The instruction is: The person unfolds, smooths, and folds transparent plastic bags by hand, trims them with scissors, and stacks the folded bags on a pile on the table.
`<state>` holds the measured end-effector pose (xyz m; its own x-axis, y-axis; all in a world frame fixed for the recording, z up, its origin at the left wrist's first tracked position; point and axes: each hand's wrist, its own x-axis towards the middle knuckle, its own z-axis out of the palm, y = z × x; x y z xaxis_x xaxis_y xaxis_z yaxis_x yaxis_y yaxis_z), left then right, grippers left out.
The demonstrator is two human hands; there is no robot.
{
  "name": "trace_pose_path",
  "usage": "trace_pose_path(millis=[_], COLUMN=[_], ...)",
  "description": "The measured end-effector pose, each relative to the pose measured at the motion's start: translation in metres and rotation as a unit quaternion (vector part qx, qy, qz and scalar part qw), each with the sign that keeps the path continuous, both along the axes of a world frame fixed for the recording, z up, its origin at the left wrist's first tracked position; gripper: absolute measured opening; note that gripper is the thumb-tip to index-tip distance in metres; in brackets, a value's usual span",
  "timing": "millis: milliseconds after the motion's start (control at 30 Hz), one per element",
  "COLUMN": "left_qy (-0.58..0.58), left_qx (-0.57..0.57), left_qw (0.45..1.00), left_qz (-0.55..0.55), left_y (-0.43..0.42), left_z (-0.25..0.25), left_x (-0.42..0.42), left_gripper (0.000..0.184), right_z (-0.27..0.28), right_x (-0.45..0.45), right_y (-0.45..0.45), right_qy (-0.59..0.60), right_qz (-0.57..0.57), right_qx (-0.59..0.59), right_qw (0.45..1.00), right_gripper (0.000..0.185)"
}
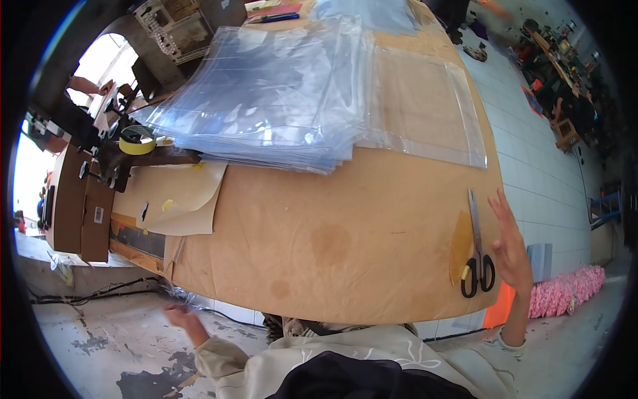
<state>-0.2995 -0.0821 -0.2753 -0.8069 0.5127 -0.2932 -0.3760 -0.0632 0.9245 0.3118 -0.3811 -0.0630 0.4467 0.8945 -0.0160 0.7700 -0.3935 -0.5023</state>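
My right hand (510, 247) is raised at the table's right edge, fingers stretched out and nothing in them. Just left of it lie scissors (476, 253) with black handles, their blades pointing away from me. Low on the left, my left hand (179, 316) hangs beside the near edge of the table; it is small and blurred, and its fingers cannot be made out. A thick stack of clear plastic sheets (266, 100) covers the far middle of the brown-covered table (372, 233). A single clear plastic sleeve (425, 106) lies flat to the right of the stack.
A roll of yellow tape (137, 141) rests on the dark machine (113, 156) at the left. Cardboard boxes (83, 206) stand beyond the left edge. Pens (276, 18) lie at the far end. A pink fluffy bundle (565, 292) is on the tiled floor at right.
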Motion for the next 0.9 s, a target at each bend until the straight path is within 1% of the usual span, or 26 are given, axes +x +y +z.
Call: trace_pose_path(millis=[33, 100, 167, 233, 267, 300, 333, 367, 400, 467, 500, 533, 600, 633, 733, 833, 900], left_qy=[0.082, 0.104, 0.272, 0.345, 0.424, 0.498, 0.460, 0.535, 0.592, 0.683, 0.722, 0.733, 0.758, 0.770, 0.780, 0.769, 0.769], left_qx=[0.061, 0.134, 0.211, 0.269, 0.284, 0.296, 0.378, 0.390, 0.372, 0.379, 0.352, 0.348, 0.341, 0.337, 0.268, 0.199, 0.197], left_qw=[0.994, 0.976, 0.922, 0.896, 0.860, 0.813, 0.783, 0.708, 0.644, 0.511, 0.458, 0.430, 0.391, 0.370, 0.343, 0.291, 0.290], left_qz=[0.037, 0.136, 0.178, 0.071, 0.013, -0.045, -0.178, -0.243, -0.311, -0.359, -0.380, -0.395, -0.396, -0.396, -0.449, -0.533, -0.535], left_y=[0.003, 0.003, 0.000, 0.001, 0.004, 0.010, 0.021, 0.028, 0.032, 0.042, 0.049, 0.059, 0.079, 0.086, 0.100, 0.100, 0.101], left_z=[0.029, 0.094, 0.153, 0.181, 0.191, 0.197, 0.197, 0.213, 0.222, 0.244, 0.247, 0.247, 0.244, 0.240, 0.224, 0.215, 0.225], left_x=[-0.009, 0.001, 0.059, 0.088, 0.110, 0.131, 0.144, 0.181, 0.204, 0.262, 0.276, 0.290, 0.312, 0.319, 0.331, 0.329, 0.329], left_gripper=[0.022, 0.022, 0.022, 0.022, 0.021, 0.021, 0.025, 0.033, 0.044, 0.053, 0.056, 0.054, 0.055, 0.055, 0.062, 0.063, 0.061], right_z=[0.008, 0.019, 0.022, 0.026, 0.027, 0.023, 0.016, 0.007, 0.002, 0.004, 0.001, -0.001, 0.003, 0.003, 0.002, 0.004, 0.024], right_x=[0.003, 0.008, 0.011, 0.007, 0.003, 0.003, 0.003, 0.003, -0.001, -0.019, -0.030, -0.041, -0.066, -0.071, -0.076, -0.057, -0.042], right_y=[0.010, 0.033, 0.063, 0.099, 0.120, 0.142, 0.164, 0.189, 0.211, 0.246, 0.256, 0.264, 0.269, 0.269, 0.272, 0.275, 0.283], right_qy=[0.009, 0.028, 0.059, 0.112, 0.149, 0.199, 0.248, 0.313, 0.374, 0.501, 0.527, 0.551, 0.512, 0.495, 0.454, 0.364, 0.206], right_qz=[0.026, 0.074, 0.114, 0.140, 0.148, 0.123, 0.097, 0.047, -0.005, -0.101, -0.084, -0.068, -0.040, -0.044, -0.085, -0.067, 0.030], right_qx=[0.015, 0.045, 0.070, 0.086, 0.091, 0.111, 0.131, 0.161, 0.190, 0.206, 0.224, 0.242, 0.262, 0.261, 0.235, 0.236, 0.278], right_qw=[1.000, 0.996, 0.989, 0.980, 0.973, 0.966, 0.955, 0.935, 0.908, 0.834, 0.816, 0.796, 0.817, 0.827, 0.855, 0.899, 0.938], right_gripper=[0.082, 0.083, 0.084, 0.085, 0.086, 0.086, 0.085, 0.089, 0.092, 0.086, 0.086, 0.085, 0.086, 0.087, 0.088, 0.085, 0.083])
